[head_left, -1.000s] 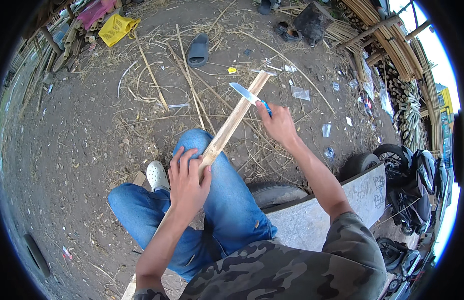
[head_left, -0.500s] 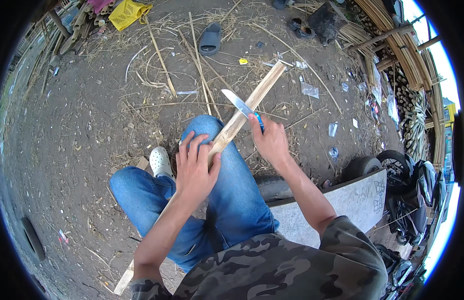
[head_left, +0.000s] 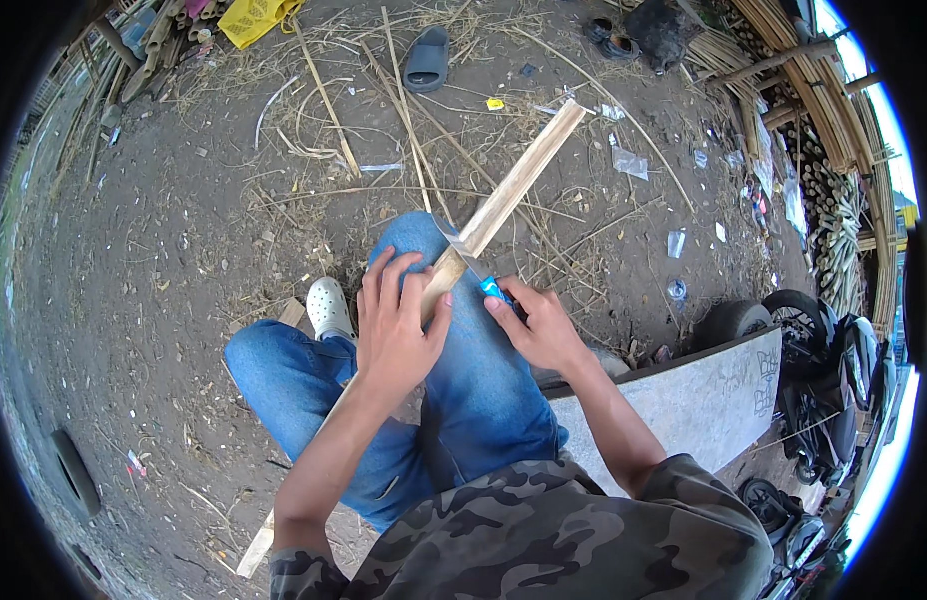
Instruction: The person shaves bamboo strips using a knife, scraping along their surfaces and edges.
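Observation:
A long pale strip of split wood or bamboo [head_left: 518, 187] lies slantwise across my jeans-clad thigh, its far end pointing up and to the right. My left hand [head_left: 395, 318] is wrapped over the strip at the knee, thumb on its right side. In my right hand [head_left: 535, 325] is a knife [head_left: 475, 264] with a blue handle, gripped just right of the strip. Its blade crosses the strip a short way beyond my left fingers. The strip's lower end [head_left: 255, 548] shows beneath my left forearm.
A grey slide sandal [head_left: 426, 62] and thin strips [head_left: 408, 120] lie on the littered dirt ahead. A grey board [head_left: 683, 400] stands at my right, with motorbikes [head_left: 828, 390] beyond. Bamboo poles [head_left: 798, 85] are stacked at the far right, and a tyre [head_left: 75, 473] lies at left.
My right hand has drawn the knife down along the strip toward my left hand and body. The blade now sits near the left fingers. My left hand keeps its hold on the strip.

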